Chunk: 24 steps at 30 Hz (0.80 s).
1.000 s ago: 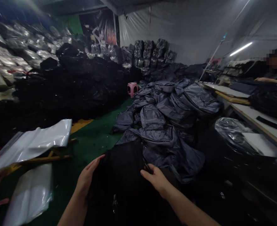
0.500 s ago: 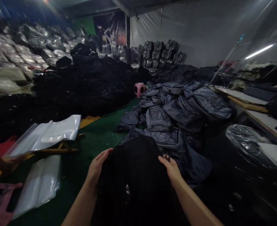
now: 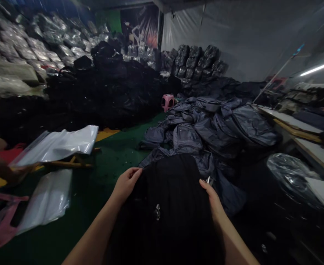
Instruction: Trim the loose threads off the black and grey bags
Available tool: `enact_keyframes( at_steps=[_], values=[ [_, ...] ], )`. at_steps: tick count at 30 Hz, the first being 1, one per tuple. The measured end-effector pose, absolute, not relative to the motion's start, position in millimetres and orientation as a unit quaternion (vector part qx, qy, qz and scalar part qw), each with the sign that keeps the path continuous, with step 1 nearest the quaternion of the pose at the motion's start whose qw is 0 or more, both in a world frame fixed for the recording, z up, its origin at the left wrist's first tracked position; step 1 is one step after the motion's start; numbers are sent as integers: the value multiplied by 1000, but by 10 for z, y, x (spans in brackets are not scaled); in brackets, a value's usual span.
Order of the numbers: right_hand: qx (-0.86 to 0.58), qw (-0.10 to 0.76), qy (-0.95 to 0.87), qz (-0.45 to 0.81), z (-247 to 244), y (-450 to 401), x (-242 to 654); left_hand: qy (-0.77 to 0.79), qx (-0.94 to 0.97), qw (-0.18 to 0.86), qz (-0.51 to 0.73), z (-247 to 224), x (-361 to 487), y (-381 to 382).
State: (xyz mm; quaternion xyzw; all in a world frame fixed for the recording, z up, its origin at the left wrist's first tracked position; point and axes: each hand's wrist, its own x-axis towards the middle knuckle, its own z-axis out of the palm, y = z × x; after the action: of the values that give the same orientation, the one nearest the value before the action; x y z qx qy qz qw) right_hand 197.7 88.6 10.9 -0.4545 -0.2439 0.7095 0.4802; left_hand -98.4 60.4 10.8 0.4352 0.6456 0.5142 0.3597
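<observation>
Green-floored workshop, heap of navy nylon garments (image 3: 214,129) ahead, black padded garment (image 3: 173,221) in hand.

Head view: black garment's long axis running forward from the lap toward the heap, metal zip pull (image 3: 157,212) near its middle; left hand (image 3: 125,184) at its left edge, right hand (image 3: 212,198) at its right, about equally near. Clenched or merely resting: impossible to tell.

Only real gap: strip of green floor (image 3: 117,154) past the left hand (image 3: 125,184), running up between the plastic bags (image 3: 58,145) and the navy padded pile (image 3: 206,129). Black bundle (image 3: 164,217) filling the space between the hands. Right hand (image 3: 213,197) pretty boxed in, pile right behind it, shiny wrapped bundle (image 3: 288,176) further right. Big black heap (image 3: 95,95) blocking the far upper left.
</observation>
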Motion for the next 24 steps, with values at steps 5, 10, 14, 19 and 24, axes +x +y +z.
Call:
enact_keyframes(
  at_steps=[5,10,14,19,24],
  values=[
    [-416,420,-188,784,238,793,2005,676,563,136,457,238,-623,239],
    [-408,424,-189,786,317,775,1984,703,604,221,303,342,-190,-144],
    [-408,431,-226,772,251,818,2017,689,579,354,253,448,-148,-204],
    [-424,406,-210,782,166,851,2065,647,573,418,279,512,-231,-193],
    [-422,453,-229,751,163,780,2062,603,579,442,325,350,-328,-219]
  ],
)
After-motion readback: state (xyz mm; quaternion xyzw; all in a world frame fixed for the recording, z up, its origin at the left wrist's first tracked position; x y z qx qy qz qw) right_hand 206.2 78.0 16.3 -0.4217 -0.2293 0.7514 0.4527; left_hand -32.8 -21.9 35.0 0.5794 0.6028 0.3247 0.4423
